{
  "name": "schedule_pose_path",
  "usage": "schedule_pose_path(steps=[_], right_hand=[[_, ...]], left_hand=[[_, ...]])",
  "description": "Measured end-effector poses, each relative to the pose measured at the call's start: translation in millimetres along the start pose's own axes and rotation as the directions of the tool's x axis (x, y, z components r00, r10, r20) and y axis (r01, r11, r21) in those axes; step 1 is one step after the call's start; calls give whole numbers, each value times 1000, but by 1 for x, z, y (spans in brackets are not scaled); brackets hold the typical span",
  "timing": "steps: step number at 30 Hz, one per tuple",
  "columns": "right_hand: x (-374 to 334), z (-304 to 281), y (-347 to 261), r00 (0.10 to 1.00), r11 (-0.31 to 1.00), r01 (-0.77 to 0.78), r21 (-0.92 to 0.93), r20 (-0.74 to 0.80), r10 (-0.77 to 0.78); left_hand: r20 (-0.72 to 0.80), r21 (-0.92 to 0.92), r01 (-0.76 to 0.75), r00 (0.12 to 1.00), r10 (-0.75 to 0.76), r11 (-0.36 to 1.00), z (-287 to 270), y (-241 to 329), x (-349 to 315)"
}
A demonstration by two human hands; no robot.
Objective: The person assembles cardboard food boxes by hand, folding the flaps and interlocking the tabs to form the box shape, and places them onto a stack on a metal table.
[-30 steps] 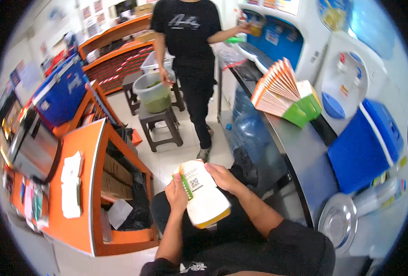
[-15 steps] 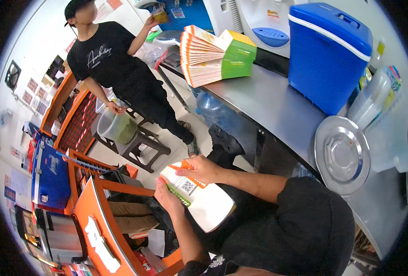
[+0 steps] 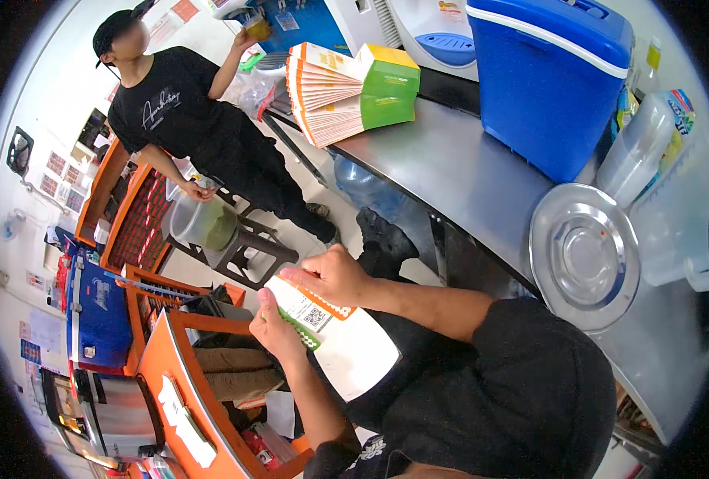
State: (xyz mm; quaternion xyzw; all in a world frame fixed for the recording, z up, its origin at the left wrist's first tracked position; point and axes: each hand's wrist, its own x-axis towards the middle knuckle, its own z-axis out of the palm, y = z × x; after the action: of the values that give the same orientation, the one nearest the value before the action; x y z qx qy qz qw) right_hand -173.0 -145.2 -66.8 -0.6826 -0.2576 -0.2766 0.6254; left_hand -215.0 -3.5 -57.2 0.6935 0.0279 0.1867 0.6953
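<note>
On my lap lies a white paper food carton (image 3: pixel 361 357), with an orange edge on one side, a green edge on the other and a square printed code between. My left hand (image 3: pixel 279 329) grips its green edge, the thumb lying along the card. My right hand (image 3: pixel 337 277) is closed over the orange edge at the far end, fingers bent. Parts of both edges are hidden under the fingers. Ahead, on the steel counter (image 3: pixel 466 160), a fanned stack of similar cartons (image 3: pixel 353 94) in orange, white and green lies on its side.
A blue cooler box (image 3: pixel 550 88) and a round metal lid (image 3: pixel 584 257) stand on the counter at right, near stacked clear cups (image 3: pixel 638 156). Ahead left, a person (image 3: pixel 186 104) in black holds a small cup (image 3: pixel 257 29) beside a bucket (image 3: pixel 204 223) on a stool. An orange shelf (image 3: pixel 158 363) stands left.
My view has shifted slightly, so the counter things sit farther left. Both hands keep their hold on the carton, and my right fingers have moved a little along the orange edge.
</note>
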Motion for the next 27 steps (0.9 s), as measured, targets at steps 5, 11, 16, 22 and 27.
schedule_pose_path(steps=[5,11,16,22,27], right_hand=[[4,-7,-8,993,996,-63,58,-101,69],[18,-27,12,785,570,-600,561,551,283],[8,-24,9,598,373,-784,496,765,240],[24,-24,-7,652,29,-756,654,749,112],[58,-47,-30,725,558,-607,567,682,96]], left_hand=[[-13,-245,34,999,-38,969,15,7,-6],[-105,-179,-153,985,135,972,12,44,12],[-381,-263,-396,880,282,880,10,83,40],[-433,-286,-563,798,420,775,35,98,68],[182,-619,-224,891,415,753,1,110,102]])
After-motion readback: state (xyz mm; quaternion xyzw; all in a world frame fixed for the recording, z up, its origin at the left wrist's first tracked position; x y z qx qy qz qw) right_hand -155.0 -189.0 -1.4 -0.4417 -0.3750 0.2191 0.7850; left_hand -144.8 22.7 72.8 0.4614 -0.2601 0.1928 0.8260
